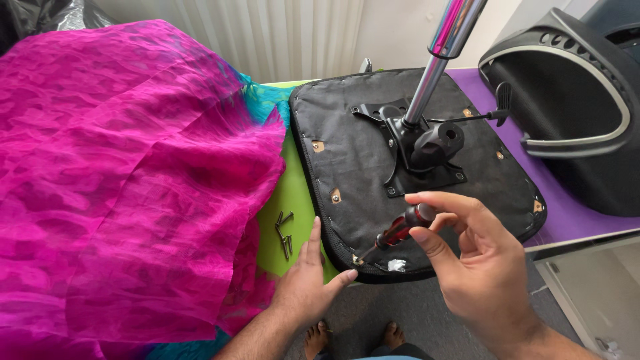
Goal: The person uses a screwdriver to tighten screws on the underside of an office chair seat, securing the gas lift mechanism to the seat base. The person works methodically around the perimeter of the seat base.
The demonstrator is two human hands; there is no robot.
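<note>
We see the right hand (480, 267) pinching a red-and-black screwdriver (397, 232) between thumb and fingertips, tip at the near corner of the upturned black fabric-covered seat (353, 167). The left hand (307, 283) lies flat and open, holding nothing, against the seat's near edge. Loose dark screws (285, 233) lie on the green tabletop (293, 200) beside crumpled pink cloth (133, 173).

Screws (285, 233) lie left of the upturned seat (360, 167); backrest (573, 113) stands right.

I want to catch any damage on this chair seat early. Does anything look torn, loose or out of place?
Yes. Near the front edge of the upturned seat base, a small white patch shows through the black fabric, like a tear, beside the screwdriver held by the right hand. Loose screws lie scattered by the left hand.
</note>
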